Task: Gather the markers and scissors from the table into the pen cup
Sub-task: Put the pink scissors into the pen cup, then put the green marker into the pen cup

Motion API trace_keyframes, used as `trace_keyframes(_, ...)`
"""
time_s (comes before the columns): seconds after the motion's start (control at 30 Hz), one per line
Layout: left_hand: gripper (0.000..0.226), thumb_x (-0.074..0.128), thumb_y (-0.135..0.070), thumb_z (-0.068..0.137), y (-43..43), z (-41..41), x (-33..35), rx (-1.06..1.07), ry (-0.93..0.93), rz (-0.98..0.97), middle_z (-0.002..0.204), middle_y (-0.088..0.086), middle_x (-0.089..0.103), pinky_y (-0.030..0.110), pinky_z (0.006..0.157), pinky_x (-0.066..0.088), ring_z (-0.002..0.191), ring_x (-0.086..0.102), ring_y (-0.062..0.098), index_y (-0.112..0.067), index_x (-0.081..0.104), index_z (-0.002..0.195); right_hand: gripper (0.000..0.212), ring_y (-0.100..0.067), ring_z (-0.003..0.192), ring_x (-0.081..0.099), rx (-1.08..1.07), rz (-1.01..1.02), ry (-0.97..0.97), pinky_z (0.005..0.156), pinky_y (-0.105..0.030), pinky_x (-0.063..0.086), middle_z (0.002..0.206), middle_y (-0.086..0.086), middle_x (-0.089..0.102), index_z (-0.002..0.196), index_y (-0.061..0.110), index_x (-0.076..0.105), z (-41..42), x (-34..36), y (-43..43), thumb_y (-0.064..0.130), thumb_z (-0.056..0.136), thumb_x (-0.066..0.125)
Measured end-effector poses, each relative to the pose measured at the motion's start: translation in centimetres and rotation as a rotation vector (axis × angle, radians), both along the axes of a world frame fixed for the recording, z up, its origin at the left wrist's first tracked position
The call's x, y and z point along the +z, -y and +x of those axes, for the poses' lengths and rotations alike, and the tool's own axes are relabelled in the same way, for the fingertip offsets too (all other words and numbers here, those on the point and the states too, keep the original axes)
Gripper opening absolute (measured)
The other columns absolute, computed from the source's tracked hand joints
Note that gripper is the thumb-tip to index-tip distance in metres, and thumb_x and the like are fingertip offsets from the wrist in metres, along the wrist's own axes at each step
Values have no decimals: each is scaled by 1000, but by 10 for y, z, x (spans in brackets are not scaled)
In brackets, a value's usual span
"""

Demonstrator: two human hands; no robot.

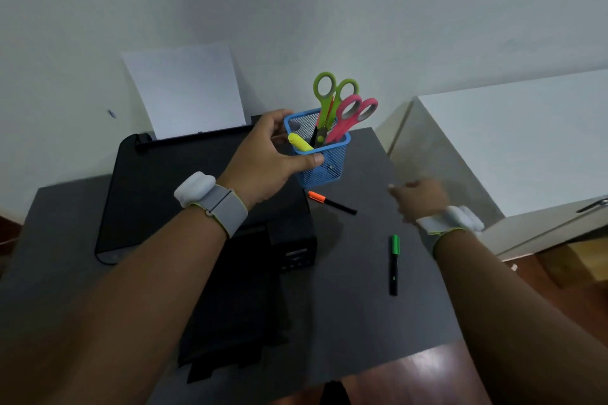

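A blue mesh pen cup (pixel 329 164) stands at the back of the dark table (pixel 378 306). In it stand green-handled scissors (pixel 329 92), pink-handled scissors (pixel 355 112) and a yellow highlighter (pixel 301 142). My left hand (pixel 266 161) grips the cup's left side, thumb on its front rim. An orange-capped marker (pixel 330 202) lies just in front of the cup. A green-capped marker (pixel 394 265) lies nearer me to the right. My right hand (pixel 421 197) hovers blurred over the table right of the orange marker, holding nothing.
A black printer (pixel 184 194) with white paper (pixel 187 92) in its tray fills the table's left half, beside the cup. A white cabinet (pixel 510 148) stands to the right of the table. Wooden floor (pixel 559 273) shows beyond the table's right and front edges.
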State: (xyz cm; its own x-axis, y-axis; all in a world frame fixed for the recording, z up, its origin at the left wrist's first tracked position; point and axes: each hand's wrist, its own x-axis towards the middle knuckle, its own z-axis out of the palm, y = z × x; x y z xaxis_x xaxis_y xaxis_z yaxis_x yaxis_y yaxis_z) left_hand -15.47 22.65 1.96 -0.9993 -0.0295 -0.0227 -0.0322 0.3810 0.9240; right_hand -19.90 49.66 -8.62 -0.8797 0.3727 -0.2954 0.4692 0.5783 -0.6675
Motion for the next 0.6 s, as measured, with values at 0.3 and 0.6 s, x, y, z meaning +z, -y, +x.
trace_keyframes(0.3,82,89,-32,70,3,-9,-12,28,3,-20,137,-10,58,35,110,46,127,54,6,-28,46,139,50,-18,89,45,34,-5,415,52,1,42,97,-12,49,125,-13,59,50,-122,-29,15,87,75)
trace_keyframes(0.6,88,89,-38,67,5,-9,-13,42,17,-45,140,-9,57,41,111,46,129,54,9,-26,46,142,34,-22,83,45,-80,-46,349,53,17,17,93,-14,51,118,-10,65,41,-118,-21,13,93,61)
